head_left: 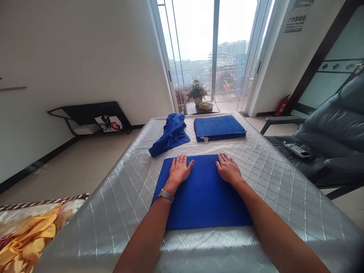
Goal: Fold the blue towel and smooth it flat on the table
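Observation:
A blue cloth (204, 201), flat and roughly rectangular like a towel, lies in front of me on the silver quilted table cover (125, 204). My left hand (179, 170) rests palm down near its far left corner, fingers stretched out, with a metal watch band on the wrist. Near the far right corner, my right hand (228, 169) presses flat on the same cloth, fingers extended. Beyond my hands sits a neat stack of folded blue cloths (218, 127) with white tags at its front edge. To its left is a crumpled blue cloth (171, 134).
A dark padded armchair (335, 121) with a white controller (297, 149) on it stands at the right. Behind the table, a small stand holds a potted plant (197, 93) and a tissue pack (206, 105). Yellow fabric (34, 239) lies at lower left.

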A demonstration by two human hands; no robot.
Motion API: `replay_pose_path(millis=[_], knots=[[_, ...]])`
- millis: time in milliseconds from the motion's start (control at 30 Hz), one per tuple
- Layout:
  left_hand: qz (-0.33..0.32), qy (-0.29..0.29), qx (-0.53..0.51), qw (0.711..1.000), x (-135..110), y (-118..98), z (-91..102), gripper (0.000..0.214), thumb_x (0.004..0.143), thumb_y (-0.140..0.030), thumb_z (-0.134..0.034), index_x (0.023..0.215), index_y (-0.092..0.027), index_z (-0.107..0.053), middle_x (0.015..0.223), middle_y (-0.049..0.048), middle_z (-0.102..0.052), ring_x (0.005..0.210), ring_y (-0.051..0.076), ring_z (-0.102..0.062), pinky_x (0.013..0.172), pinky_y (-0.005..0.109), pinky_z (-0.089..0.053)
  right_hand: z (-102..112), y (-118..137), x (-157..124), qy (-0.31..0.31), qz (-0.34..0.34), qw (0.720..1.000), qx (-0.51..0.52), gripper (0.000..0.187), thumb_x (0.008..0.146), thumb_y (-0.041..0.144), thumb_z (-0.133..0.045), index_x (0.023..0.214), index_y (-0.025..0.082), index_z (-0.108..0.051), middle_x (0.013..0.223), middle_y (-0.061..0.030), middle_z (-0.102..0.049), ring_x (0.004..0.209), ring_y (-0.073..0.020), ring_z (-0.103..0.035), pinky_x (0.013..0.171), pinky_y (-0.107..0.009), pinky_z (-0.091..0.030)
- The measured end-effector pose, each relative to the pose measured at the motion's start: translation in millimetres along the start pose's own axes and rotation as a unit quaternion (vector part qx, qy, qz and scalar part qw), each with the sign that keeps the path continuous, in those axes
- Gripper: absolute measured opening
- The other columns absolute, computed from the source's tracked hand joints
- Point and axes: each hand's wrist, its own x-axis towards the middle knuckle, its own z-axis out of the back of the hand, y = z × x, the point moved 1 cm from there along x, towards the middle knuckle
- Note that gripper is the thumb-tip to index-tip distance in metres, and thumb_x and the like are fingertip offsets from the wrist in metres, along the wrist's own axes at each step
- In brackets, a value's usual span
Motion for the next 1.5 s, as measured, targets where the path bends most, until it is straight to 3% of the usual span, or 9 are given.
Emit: replay_pose_path(millis=[433,1500], knots=[[0.008,0.001,-0.014,1.0,0.8,-3.2,2.8,0.08,0.1,-0.063,-0.009,0.158,-0.011,-0.03,0.165,0.0119,-0.027,0.154,0.026,-0.019,0.126,0.045,-0.011,3.2,-2.1,1.3,0.021,-0.003,1.0,0.006,0.063,0.103,0.041,-0.019,0.16,0.014,-0.026,0.167,-0.0038,-0.02,0.154,-0.02,-0.014,0.125,-0.041,-0.011],[0.008,-0.004,-0.038,0.999,2.7,-4.0,1.7,0.078,0.099,-0.062,-0.014,0.158,-0.013,-0.029,0.166,0.0117,-0.026,0.154,0.027,-0.018,0.125,0.047,-0.012,6.5,-2.9,0.3,0.004,-0.005,1.0,0.011,0.062,0.104,0.042,-0.02,0.159,0.016,-0.028,0.166,-0.0034,-0.024,0.154,-0.0176,-0.017,0.124,-0.037,-0.014]])
